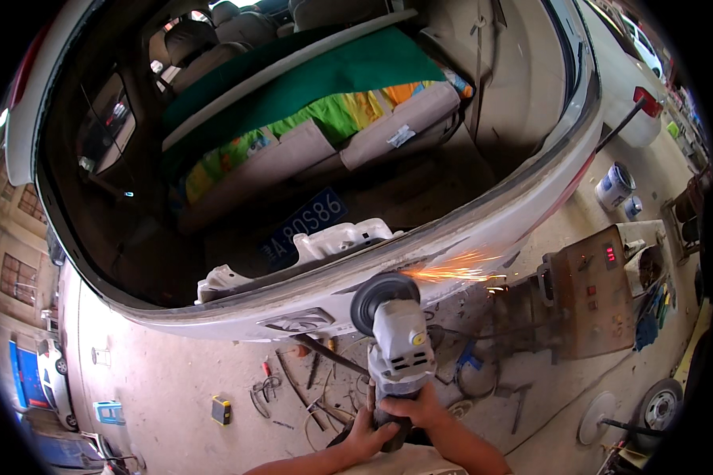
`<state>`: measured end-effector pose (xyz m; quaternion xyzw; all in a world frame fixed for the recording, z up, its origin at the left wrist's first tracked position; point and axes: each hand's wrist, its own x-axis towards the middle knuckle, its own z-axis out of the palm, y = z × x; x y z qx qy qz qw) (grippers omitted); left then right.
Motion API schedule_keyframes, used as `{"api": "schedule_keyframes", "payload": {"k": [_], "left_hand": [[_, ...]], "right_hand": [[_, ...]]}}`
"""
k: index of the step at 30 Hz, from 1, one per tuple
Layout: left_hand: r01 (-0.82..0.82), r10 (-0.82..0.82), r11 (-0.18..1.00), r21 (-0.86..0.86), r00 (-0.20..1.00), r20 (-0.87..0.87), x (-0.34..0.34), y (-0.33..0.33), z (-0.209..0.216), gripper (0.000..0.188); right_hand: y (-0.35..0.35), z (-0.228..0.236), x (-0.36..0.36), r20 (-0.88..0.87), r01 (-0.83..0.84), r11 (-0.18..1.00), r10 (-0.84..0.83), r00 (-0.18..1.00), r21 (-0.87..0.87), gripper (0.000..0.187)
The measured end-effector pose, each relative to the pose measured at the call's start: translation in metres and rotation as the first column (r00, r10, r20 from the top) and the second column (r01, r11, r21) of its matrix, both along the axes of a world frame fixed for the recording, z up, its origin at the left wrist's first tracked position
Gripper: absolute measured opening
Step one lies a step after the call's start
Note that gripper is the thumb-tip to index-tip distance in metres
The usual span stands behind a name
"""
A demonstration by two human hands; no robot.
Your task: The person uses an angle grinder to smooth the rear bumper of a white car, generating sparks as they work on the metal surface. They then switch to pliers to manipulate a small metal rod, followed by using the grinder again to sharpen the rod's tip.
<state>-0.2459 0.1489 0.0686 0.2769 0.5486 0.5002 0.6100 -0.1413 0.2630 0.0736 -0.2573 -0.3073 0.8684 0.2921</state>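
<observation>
Left hand (366, 439) and right hand (423, 406) both wrap the rear body of an angle grinder (402, 348) at near centre, grips closed round it. White car (523, 212) spans the far side, cargo bay (523, 79) exposed. Brownish machine cabinet (586, 297) with red readout (609, 254) stands right; wheel (659, 405) near right, bucket (615, 188) far right. Yellow-and-black box (221, 410) sits near left. Abrasive disc (375, 299) is at the car's rear edge, orange sparks (451, 270) streaming right.

The floor (158, 364) is bright, the car interior (428, 186) dim, sparks (455, 269) glare orange, and fisheye edges bend.
</observation>
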Motion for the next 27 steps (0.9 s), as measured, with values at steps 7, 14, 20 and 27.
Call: {"api": "schedule_keyframes", "payload": {"k": [7, 14, 20, 27], "left_hand": [[-0.038, 0.036, 0.998, -0.05, 0.999, -0.04, 0.003, -0.004, -0.001, 0.081], [-0.045, 0.045, 0.999, 0.016, 0.999, -0.028, 0.004, 0.006, -0.005, 0.068], [0.0, -0.003, 1.0, -0.027, 0.996, -0.094, 0.001, 0.018, 0.01, 0.053], [-0.035, 0.017, 0.991, -0.13, 0.991, -0.133, 0.009, 0.006, 0.0, 0.057]], "right_hand": [[0.007, 0.026, 0.001, 0.097, -0.031, 0.997, 0.024, 0.995, 0.074, 0.044], [0.009, 0.007, 0.001, 0.015, -0.053, 0.998, 0.053, 0.998, -0.02, 0.047], [0.009, -0.003, 0.002, -0.049, 0.056, 0.998, -0.055, 0.997, 0.025, 0.053], [0.007, -0.008, 0.007, -0.03, -0.03, 1.0, 0.03, 0.999, 0.005, 0.053]]}}
